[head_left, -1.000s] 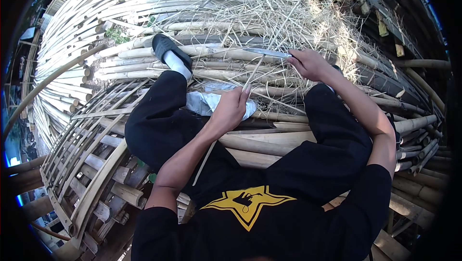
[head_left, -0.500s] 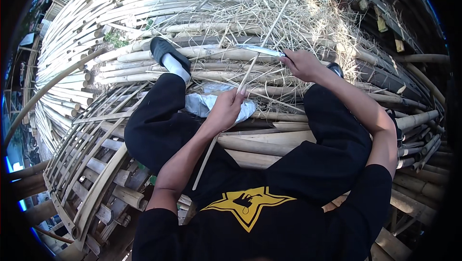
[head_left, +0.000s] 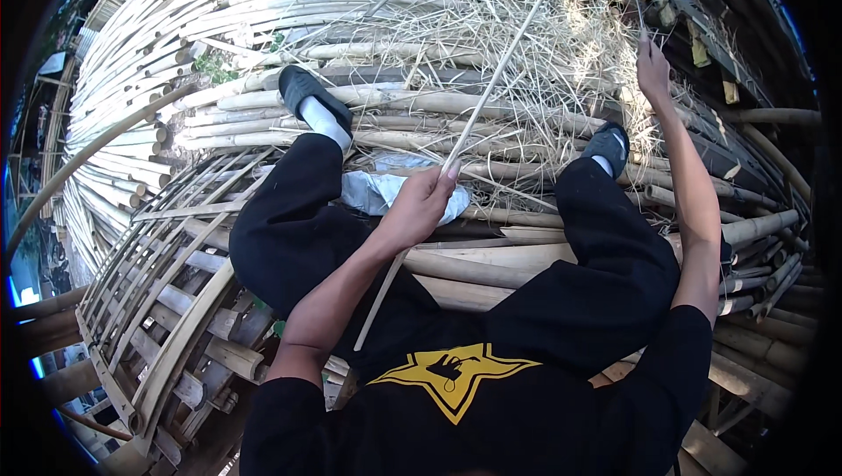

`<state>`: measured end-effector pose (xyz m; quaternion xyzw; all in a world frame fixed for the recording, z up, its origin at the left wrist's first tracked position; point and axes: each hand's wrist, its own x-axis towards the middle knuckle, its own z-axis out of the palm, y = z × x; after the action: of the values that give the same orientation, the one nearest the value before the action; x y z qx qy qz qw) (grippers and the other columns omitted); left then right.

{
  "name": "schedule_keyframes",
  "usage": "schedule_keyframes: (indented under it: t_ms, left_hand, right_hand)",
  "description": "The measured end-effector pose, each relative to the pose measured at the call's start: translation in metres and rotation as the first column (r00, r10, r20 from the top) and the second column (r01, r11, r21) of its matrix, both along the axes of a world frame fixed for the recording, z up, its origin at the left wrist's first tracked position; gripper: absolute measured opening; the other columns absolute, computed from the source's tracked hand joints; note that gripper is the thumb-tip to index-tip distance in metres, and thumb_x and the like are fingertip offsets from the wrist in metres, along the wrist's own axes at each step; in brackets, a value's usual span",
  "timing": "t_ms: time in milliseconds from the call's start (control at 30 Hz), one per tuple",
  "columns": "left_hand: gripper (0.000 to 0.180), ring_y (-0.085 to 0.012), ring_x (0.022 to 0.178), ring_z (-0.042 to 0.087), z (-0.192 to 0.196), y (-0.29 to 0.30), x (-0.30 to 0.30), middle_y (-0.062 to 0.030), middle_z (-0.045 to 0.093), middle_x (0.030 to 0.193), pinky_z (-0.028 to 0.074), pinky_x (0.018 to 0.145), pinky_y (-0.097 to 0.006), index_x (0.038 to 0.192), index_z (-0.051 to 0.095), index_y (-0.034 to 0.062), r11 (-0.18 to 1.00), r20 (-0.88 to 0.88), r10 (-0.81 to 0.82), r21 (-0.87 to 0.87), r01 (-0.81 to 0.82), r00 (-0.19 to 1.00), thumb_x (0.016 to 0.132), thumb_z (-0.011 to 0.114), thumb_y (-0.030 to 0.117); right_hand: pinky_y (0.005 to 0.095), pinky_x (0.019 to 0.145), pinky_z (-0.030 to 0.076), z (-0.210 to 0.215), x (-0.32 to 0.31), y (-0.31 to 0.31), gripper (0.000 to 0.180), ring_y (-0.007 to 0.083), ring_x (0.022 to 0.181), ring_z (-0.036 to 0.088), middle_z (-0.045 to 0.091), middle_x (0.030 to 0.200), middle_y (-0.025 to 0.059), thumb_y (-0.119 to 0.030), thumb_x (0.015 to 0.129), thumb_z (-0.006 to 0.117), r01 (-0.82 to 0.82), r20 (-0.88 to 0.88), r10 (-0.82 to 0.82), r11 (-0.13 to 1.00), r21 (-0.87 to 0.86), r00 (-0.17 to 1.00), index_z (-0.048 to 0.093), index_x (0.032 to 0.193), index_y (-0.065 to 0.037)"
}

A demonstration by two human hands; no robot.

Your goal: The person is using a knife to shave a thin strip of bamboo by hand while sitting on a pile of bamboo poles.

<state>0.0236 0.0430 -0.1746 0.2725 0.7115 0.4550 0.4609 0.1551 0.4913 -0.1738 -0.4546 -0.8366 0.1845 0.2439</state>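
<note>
Left hand: closed around a thin bamboo strip, gripped near mid-length. Above the grip: strip slanting up and right over dry straw. Below the grip: strip running down toward the lap. Just behind the grip: crumpled white cloth on bamboo poles. Right hand: raised well right of the grip, fingers pinched; held item too thin to identify. Far left: woven bamboo panel.

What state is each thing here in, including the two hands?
Left hand: closed around the bamboo strip.
Bamboo strip: thin, tilted, running up and away past the hand.
Right hand: raised over the straw, pinching something too thin to identify.
White cloth: crumpled on the poles.
Bamboo frame: lying flat.
</note>
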Motion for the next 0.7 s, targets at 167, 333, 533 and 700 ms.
schedule_keyframes:
  t_ms: [167,333,533,700]
  left_hand:
    - [0.045,-0.0105,0.055,0.032,-0.003,0.001,0.002,-0.0022,0.037,0.056,0.033,0.050,-0.032,0.071,0.044,-0.0005,1.000,0.012,-0.002,0.008,0.002,1.000,0.099,0.039,0.035]
    - [0.045,-0.0121,0.055,0.033,0.000,0.000,0.005,-0.0044,0.038,0.055,0.034,0.051,-0.034,0.074,0.046,-0.0022,0.999,-0.085,-0.010,-0.033,0.008,0.996,0.099,0.039,0.034]
    - [0.044,-0.0129,0.051,0.035,0.007,-0.001,0.017,-0.0052,0.040,0.053,0.034,0.049,-0.035,0.074,0.047,-0.0024,0.996,-0.079,-0.027,-0.092,0.020,0.997,0.098,0.040,0.034]
    - [0.045,-0.0104,0.053,0.033,0.007,-0.002,0.012,-0.0025,0.038,0.054,0.033,0.049,-0.031,0.071,0.045,0.0001,0.991,-0.065,-0.131,0.031,0.133,0.989,0.099,0.039,0.035]
  right_hand:
    - [0.0428,0.048,0.036,-0.001,-0.019,-0.117,0.035,0.0320,0.046,0.047,0.049,0.054,0.0161,-0.033,0.096,0.041,-0.579,0.049,0.590,0.802,-0.147,0.806,0.052,0.086,-0.001]
    - [0.0474,0.051,0.040,-0.007,-0.028,-0.190,0.029,0.0386,0.053,0.052,0.050,0.054,0.0172,-0.031,0.095,0.042,-0.842,0.173,0.837,0.536,-0.066,0.519,0.048,0.084,-0.005]
    - [0.0498,0.061,0.045,-0.016,-0.028,-0.042,0.040,0.0406,0.067,0.059,0.060,0.070,0.0217,-0.036,0.097,0.032,-0.373,0.368,0.350,0.928,-0.008,0.861,0.052,0.088,-0.003]
    - [0.0489,0.079,0.041,0.010,0.000,0.027,0.055,0.0451,0.092,0.056,0.060,0.090,0.0276,-0.047,0.095,0.030,0.136,0.075,-0.141,0.989,0.058,0.987,0.057,0.092,0.002]
